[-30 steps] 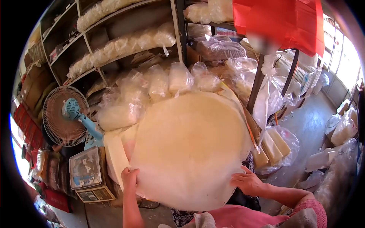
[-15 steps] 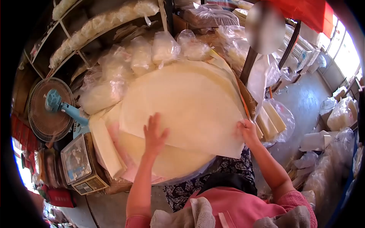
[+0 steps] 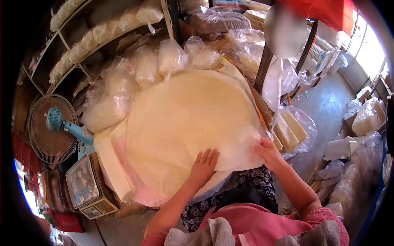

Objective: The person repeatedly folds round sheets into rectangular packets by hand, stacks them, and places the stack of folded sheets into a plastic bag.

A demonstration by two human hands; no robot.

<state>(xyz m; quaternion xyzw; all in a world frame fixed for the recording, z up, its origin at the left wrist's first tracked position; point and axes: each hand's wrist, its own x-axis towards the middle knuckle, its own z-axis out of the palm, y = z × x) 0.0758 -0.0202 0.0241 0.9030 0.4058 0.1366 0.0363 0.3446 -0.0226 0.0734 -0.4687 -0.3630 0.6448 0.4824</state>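
Note:
A large, thin, pale yellow sheet (image 3: 184,110) covers most of the work surface, its near edge folded over toward the right. My left hand (image 3: 203,166) lies flat on the folded part near the front edge, fingers spread. At the sheet's right front edge, my right hand (image 3: 269,152) pinches the thin layer between thumb and fingers. A long folded cream strip (image 3: 115,168) rests at the left side, beside pink material (image 3: 143,194) showing under the sheet.
Filled plastic bags (image 3: 172,57) line the far edge. To the left stand a blue fan (image 3: 55,121) and a scale (image 3: 84,180). Dark posts (image 3: 263,65) and wrapped yellow blocks (image 3: 289,131) are at the right. Shelves (image 3: 119,35) hold more bags.
The sheet's near edge, held by both hands at first, is now folded over. My left hand let go and has moved right across it; my right hand still holds the edge.

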